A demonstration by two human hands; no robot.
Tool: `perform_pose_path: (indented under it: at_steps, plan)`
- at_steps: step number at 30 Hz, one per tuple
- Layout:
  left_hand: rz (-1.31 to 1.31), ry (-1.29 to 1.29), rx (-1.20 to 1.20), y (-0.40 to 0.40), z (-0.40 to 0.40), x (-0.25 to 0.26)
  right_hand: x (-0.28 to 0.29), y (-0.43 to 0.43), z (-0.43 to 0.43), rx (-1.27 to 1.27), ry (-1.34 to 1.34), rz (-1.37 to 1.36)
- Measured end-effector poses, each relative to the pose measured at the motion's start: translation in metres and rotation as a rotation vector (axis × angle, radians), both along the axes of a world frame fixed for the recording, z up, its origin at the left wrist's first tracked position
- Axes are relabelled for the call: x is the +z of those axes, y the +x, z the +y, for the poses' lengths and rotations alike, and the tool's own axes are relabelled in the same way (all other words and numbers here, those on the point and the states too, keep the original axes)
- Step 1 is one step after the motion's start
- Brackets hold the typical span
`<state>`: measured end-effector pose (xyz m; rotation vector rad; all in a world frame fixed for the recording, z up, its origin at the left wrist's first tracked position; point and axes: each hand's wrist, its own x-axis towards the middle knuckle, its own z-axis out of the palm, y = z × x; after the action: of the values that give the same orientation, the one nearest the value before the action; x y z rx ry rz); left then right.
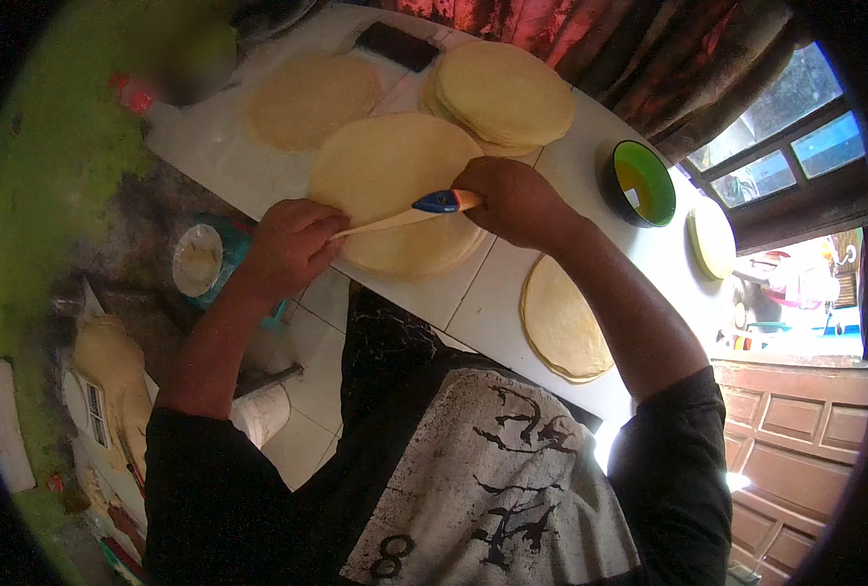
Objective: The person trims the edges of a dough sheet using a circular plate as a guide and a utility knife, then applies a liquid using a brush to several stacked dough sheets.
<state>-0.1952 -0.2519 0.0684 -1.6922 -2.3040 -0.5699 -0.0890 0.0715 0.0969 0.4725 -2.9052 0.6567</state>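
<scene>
A stack of thin round dough sheets (397, 161) lies before me near the table's front edge. My left hand (294, 245) pinches the raised edge of a sheet at the stack's left side. With my right hand (511, 201) I hold a brush (445, 201) by its wooden and blue handle, over the right part of the stack; its bristles are hidden, and the fingers also seem to be at the lifted sheet. Behind stands a second stack of round sheets (507, 95). A single sheet (313, 102) lies flat at the back left, and further rounds (566, 322) lie under my right forearm.
A green bowl (646, 183) holding yellowish liquid stands on the white tiled table (470, 271) at the right, near another pale round (711, 238). A dark flat object (397, 46) lies at the back. Below the left edge is a teal container (210, 260). Curtains hang behind.
</scene>
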Motion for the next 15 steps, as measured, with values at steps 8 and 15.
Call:
perform_pose_path:
  at_steps: [8,15]
  plan:
    - [-0.569,0.044,0.335,-0.039,0.008,0.039,0.052,-0.049,0.015,-0.093,0.039,0.044]
    - [-0.598,0.2,0.446,-0.11,0.025,0.102,0.122,-0.106,0.027,-0.199,0.077,0.113]
